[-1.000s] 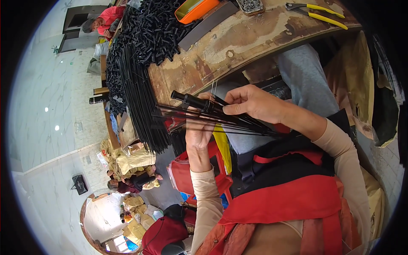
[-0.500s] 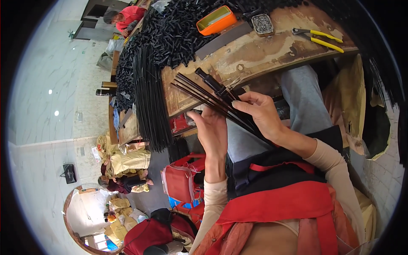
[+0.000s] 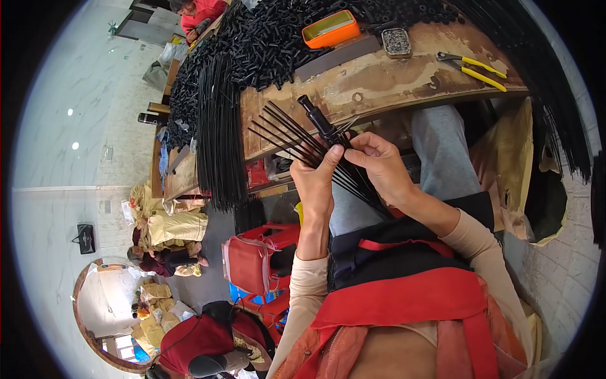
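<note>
In front of my lap is what looks like an umbrella frame: a black plastic tube with a wider collar (image 3: pixel 317 119) and several thin black ribs (image 3: pixel 282 131) fanning out beside it. My left hand (image 3: pixel 313 188) is closed around the ribs, its thumb pressed against the lower end of the collar. My right hand (image 3: pixel 382 169) pinches at the same joint from the other side, thumb and fingertips together. Other rib ends run down under my right hand toward my lap. Just what lies between the fingertips is hidden.
Ahead, a worn wooden bench (image 3: pixel 379 76) carries a heap of short black tubes (image 3: pixel 252 44), a hanging bundle of black rods (image 3: pixel 219 139), an orange box (image 3: pixel 331 30), a tin of small metal parts (image 3: pixel 396 42) and yellow-handled pliers (image 3: pixel 473 68). A red chair (image 3: pixel 252 262) stands left.
My left hand has gone from open beside the ribs to closed on them, thumb at the collar. The ribs are spread wider. My right hand stays at the joint.
</note>
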`<move>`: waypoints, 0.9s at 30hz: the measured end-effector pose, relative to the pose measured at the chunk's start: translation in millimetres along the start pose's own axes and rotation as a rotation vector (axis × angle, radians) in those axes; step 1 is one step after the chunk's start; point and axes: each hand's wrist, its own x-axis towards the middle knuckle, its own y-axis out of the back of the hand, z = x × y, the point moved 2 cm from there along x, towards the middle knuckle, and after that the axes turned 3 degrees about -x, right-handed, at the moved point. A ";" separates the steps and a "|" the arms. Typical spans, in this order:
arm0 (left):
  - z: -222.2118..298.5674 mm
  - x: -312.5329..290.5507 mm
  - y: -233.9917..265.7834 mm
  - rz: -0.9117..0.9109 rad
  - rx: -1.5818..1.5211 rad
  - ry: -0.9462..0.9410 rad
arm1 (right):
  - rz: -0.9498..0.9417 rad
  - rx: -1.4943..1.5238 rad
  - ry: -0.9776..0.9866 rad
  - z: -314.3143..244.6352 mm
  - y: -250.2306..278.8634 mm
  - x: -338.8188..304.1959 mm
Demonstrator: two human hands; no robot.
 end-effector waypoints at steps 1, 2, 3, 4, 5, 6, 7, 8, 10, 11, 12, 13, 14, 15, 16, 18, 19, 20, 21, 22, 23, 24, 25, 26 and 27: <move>-0.6 1.0 0.0 -0.019 0.002 -0.009 | -0.039 0.043 -0.039 1.0 3.8 3.1; -0.6 1.7 -0.9 -0.019 -0.001 -0.004 | -0.079 0.087 -0.079 2.4 7.5 6.0; 1.1 2.4 -3.3 -0.038 0.009 -0.012 | -0.075 0.084 -0.083 4.5 12.9 8.8; 2.5 4.5 -4.9 -0.055 0.019 -0.025 | -0.099 0.111 -0.120 6.4 17.2 13.4; -4.4 6.6 1.6 -0.068 0.051 -0.023 | -0.123 0.138 -0.159 7.6 20.1 16.2; -6.3 7.8 2.2 -0.064 0.049 -0.023 | -0.124 0.135 -0.163 7.6 22.1 17.2; -7.7 7.9 3.3 -0.070 0.065 -0.013 | -0.127 0.144 -0.153 8.2 22.4 16.5; -7.9 7.9 3.3 -0.077 0.081 -0.004 | -0.130 0.154 -0.144 9.1 22.2 15.4; -3.0 7.1 -5.4 -0.058 0.103 -0.002 | -0.056 0.117 -0.092 13.7 16.5 12.5; -1.0 6.4 -10.2 -0.047 0.127 -0.002 | 0.020 0.079 -0.032 15.5 14.1 10.1; -2.2 4.5 -11.6 -0.042 0.127 0.003 | 0.021 0.079 -0.039 15.6 10.1 6.1; -3.4 2.1 -11.8 -0.010 0.150 0.008 | 0.045 0.048 -0.033 13.4 5.7 1.7; -4.7 0.4 -11.9 0.021 0.174 0.013 | 0.069 0.017 -0.027 12.7 4.3 -0.7; -6.7 2.8 -12.3 0.058 0.118 0.024 | 0.073 0.018 -0.032 14.0 5.8 0.0; -7.2 4.6 -10.3 0.064 0.120 0.027 | 0.037 0.009 -0.001 13.8 5.7 1.1; -7.8 8.4 -4.4 0.024 0.076 0.086 | 0.001 0.003 0.025 15.5 5.7 -1.4; -7.3 11.3 -2.0 -0.008 0.067 0.129 | 0.011 -0.022 0.068 17.6 7.7 -3.2; -7.9 14.0 1.3 -0.008 0.067 0.132 | 0.020 -0.047 0.111 19.1 9.6 -4.6; -10.2 16.6 4.0 -0.059 0.028 0.157 | 0.023 -0.046 0.110 20.3 11.9 -4.4; -12.7 18.0 5.3 -0.110 -0.011 0.182 | 0.021 -0.060 0.095 20.7 14.1 -4.0; -13.6 19.9 5.7 -0.120 -0.013 0.162 | 0.018 -0.074 0.081 21.0 15.3 -3.5; -13.0 18.0 5.4 -0.122 -0.011 0.165 | 0.022 -0.073 0.080 20.7 15.4 -3.1; -11.5 17.4 2.9 -0.107 0.017 0.154 | 0.030 -0.037 0.030 20.7 16.9 -1.2; -10.4 16.3 0.7 -0.092 0.046 0.143 | 0.038 -0.001 -0.020 21.0 18.0 0.0; -10.2 14.1 -1.5 -0.097 0.046 0.146 | 0.043 -0.002 -0.016 22.1 19.2 0.6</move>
